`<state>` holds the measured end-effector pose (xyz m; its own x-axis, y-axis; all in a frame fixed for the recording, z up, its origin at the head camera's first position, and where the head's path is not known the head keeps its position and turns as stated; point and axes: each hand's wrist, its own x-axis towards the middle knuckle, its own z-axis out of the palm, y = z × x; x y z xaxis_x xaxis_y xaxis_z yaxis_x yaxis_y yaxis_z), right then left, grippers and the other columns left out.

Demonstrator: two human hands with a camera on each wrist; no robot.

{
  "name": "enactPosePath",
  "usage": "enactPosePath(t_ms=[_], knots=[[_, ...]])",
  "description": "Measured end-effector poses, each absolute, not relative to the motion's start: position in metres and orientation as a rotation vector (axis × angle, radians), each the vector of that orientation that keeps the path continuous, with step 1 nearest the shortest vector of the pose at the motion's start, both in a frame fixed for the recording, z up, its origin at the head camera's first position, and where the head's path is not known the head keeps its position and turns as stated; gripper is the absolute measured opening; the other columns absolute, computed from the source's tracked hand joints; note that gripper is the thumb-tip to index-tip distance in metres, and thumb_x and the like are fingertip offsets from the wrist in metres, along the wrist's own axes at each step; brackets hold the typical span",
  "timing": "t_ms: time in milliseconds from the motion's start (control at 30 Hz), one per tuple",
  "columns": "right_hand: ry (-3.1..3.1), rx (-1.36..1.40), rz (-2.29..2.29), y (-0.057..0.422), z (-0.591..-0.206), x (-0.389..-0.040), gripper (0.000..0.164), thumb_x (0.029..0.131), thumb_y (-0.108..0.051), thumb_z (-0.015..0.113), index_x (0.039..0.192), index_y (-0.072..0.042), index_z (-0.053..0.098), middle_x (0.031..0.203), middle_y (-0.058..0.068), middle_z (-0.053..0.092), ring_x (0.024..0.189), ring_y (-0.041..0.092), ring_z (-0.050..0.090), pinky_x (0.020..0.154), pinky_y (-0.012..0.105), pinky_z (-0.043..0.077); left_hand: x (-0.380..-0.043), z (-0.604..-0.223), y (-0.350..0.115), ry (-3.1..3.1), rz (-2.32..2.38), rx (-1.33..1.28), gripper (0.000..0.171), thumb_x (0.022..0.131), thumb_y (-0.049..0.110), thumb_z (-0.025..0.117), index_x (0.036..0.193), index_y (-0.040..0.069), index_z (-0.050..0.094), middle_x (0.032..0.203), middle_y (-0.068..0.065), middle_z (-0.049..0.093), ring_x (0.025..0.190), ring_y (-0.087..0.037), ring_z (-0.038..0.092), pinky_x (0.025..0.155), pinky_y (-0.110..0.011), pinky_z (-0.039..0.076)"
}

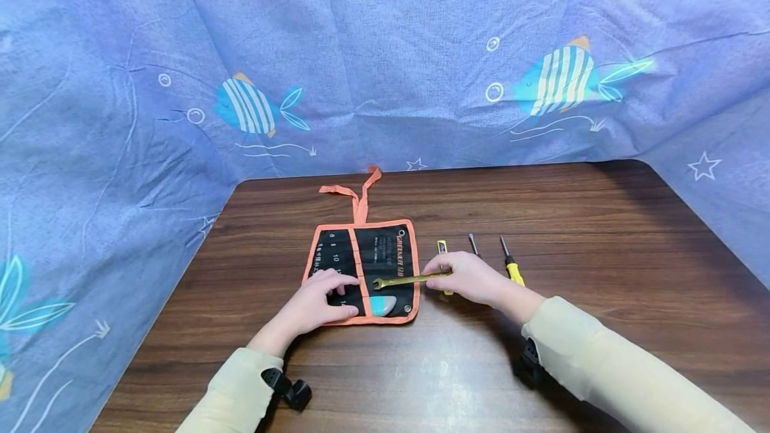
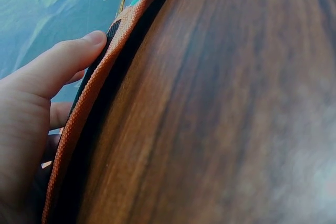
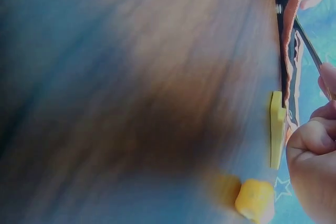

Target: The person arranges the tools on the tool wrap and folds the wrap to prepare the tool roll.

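Gripping the wrench [image 1: 402,280] over the pouch [image 1: 380,252] with my right hand [image 1: 469,278], left hand [image 1: 314,297] loose-fingered upon it: teal piece [image 1: 379,305] seemingly stowed, wrench not yet, three tools [image 1: 514,273] left on the surface [image 1: 631,252].

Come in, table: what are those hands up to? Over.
Right hand grips the wrench, open end over the tool pouch. Left hand touches the pouch's left side. Nothing visibly blocks the wrench; yellow-handled screwdriver lies to the right.

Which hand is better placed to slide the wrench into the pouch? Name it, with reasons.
Right, most likely: the right hand holds the wrench, its head over the pouch. The left hand touches the pouch, so seems better suited to steadying it.
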<state>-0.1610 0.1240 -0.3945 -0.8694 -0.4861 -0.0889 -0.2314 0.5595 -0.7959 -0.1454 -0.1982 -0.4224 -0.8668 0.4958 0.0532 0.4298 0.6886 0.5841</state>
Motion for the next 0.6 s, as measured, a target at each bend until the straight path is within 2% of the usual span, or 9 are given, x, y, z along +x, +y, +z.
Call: enactPosePath(t_ms=[167, 300, 500, 600], knots=[[2.478, -0.585, -1.210, 0.115, -0.396, -0.163, 0.011, 0.087, -0.022, 0.067, 0.097, -0.018, 0.069, 0.095, -0.005, 0.066, 0.074, 0.012, 0.055, 0.066, 0.031, 0.045, -0.145, -0.423, -0.198, 2.790, 0.930, 0.773, 0.043, 0.079, 0.047, 0.071, 0.118, 0.029, 0.063, 0.086, 0.014, 0.049, 0.085, -0.011, 0.044, 0.073, -0.034, 0.037], [2.474, -0.589, -1.204, 0.108, -0.396, -0.166, 0.013, 0.086, -0.023, 0.068, 0.098, -0.018, 0.070, 0.093, -0.004, 0.066, 0.070, 0.013, 0.055, 0.064, 0.032, 0.045, -0.144, -0.423, -0.198, 2.791, 0.929, 0.780, 0.042, 0.079, 0.046, 0.071, 0.118, 0.030, 0.063, 0.087, 0.014, 0.049, 0.085, -0.011, 0.044, 0.073, -0.033, 0.037], [2.470, -0.622, -1.197, 0.101, -0.398, -0.167, 0.016, 0.087, -0.024, 0.066, 0.102, -0.019, 0.070, 0.099, -0.005, 0.065, 0.084, 0.012, 0.056, 0.072, 0.034, 0.044, -0.144, -0.424, -0.199, 2.790, 0.940, 0.799, 0.041, 0.080, 0.046, 0.070, 0.118, 0.029, 0.063, 0.087, 0.013, 0.049, 0.085, -0.011, 0.044, 0.072, -0.033, 0.037], [2.477, -0.655, -1.183, 0.097, -0.398, -0.168, 0.017, 0.088, -0.023, 0.066, 0.104, -0.019, 0.069, 0.093, -0.006, 0.063, 0.083, 0.013, 0.054, 0.073, 0.034, 0.043, -0.145, -0.424, -0.199, 2.793, 0.939, 0.799, 0.041, 0.080, 0.046, 0.070, 0.117, 0.030, 0.063, 0.087, 0.013, 0.049, 0.085, -0.011, 0.044, 0.072, -0.033, 0.037]])
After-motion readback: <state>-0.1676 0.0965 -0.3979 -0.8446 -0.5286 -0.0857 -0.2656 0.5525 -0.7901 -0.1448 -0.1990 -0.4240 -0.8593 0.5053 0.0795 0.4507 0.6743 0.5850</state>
